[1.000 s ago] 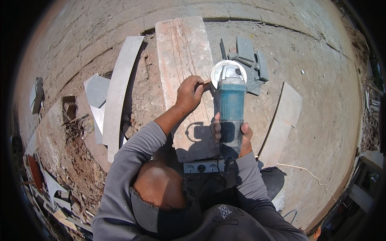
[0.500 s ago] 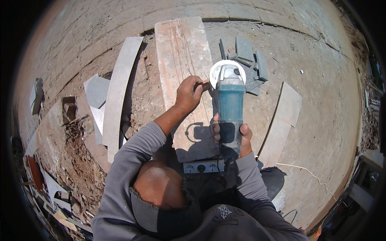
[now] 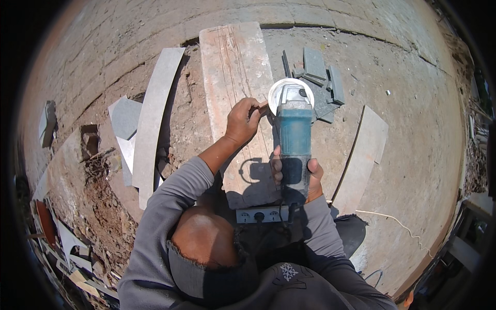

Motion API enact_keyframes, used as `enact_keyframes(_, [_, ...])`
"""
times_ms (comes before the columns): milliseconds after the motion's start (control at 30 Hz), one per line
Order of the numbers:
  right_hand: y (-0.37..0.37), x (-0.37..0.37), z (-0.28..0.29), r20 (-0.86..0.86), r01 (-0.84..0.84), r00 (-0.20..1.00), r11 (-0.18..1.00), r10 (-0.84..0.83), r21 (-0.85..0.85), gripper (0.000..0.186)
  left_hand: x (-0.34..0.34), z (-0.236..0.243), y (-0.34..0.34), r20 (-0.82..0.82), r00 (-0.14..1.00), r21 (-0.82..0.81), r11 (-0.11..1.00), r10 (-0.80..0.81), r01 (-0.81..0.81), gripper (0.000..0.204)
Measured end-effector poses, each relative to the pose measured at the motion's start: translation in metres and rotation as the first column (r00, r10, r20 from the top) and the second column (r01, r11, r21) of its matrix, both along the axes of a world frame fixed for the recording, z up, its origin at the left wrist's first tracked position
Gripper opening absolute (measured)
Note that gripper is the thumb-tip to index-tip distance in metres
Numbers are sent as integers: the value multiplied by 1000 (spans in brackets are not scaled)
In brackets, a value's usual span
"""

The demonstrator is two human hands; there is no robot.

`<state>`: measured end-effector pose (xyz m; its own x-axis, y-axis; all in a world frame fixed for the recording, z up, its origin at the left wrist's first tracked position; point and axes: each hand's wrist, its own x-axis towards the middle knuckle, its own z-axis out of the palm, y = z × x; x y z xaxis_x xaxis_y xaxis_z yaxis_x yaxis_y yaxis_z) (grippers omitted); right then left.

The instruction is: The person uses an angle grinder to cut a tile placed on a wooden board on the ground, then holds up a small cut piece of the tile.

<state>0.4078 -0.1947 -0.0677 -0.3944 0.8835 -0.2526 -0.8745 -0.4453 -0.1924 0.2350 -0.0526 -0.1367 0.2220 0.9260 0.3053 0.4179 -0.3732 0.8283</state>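
My right hand (image 3: 314, 178) is wrapped round the dark rear body of a teal angle grinder (image 3: 295, 132). The grinder's head points away from me, and a pale round disc (image 3: 275, 94) shows round it. Pinched in my left hand (image 3: 243, 121) is a small reddish-brown piece (image 3: 264, 105), whose kind I cannot make out. Its far end reaches the disc's left edge; whether they touch is unclear. Both hands are above a long, scored stone slab (image 3: 235, 67), on which the grinder's shadow falls.
At the slab's near end lies a power strip (image 3: 274, 214) with a plug in it. Grey tile offcuts (image 3: 313, 64) lie beyond the grinder. Long pale strips flank the slab, one at left (image 3: 157, 113) and one at right (image 3: 364, 150). Rubble (image 3: 103, 196) covers the left ground.
The grinder and my right hand have shifted very slightly left, toward the small piece. My left hand stays in nearly the same spot.
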Motion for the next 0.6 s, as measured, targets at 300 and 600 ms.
enact_keyframes(300, [2, 11, 5, 145, 41, 989, 999, -44, 19, 95, -1, 2, 2, 56, 998, -131, 991, 15, -7, 17])
enact_keyframes(600, [-2, 21, 5, 223, 136, 965, 990, -141, 38, 90, -28, 12, 26, -35, 998, -439, 896, 51, -61, 29])
